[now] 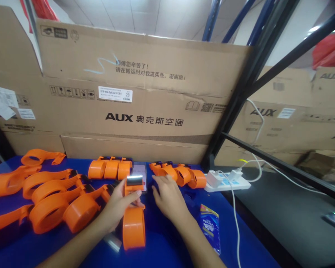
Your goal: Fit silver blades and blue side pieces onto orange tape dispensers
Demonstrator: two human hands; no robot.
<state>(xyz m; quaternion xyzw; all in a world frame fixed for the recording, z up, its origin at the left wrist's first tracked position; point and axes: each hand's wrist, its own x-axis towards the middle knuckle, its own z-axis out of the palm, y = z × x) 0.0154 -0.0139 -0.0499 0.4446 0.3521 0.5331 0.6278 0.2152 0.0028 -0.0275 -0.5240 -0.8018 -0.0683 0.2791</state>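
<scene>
left hand (117, 203) clamped on orange dispenser (134, 227), axis vertical in frame, ring downward | partly covers phone (140, 171) | right hand (171, 197) near dispenser row (185, 175), grip unclear

Loc: wkshop, likely | AUX cardbd panel (162, 98) | metal racking (239, 96) | blue bench (159, 245) w/ rows of orange pts (111, 170) | pwr strip (241, 184)

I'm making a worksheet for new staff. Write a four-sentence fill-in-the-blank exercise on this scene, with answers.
1. The hand gripping an orange tape dispenser is the person's ____ one.
2. The bold Latin letters on the cardboard box before the person spell ____.
3. The casing of the power strip is coloured ____.
4. Of the person's two forearms, the blue packet lies nearer the ____ one.

Missing words: left; AUX; white; right.
</scene>
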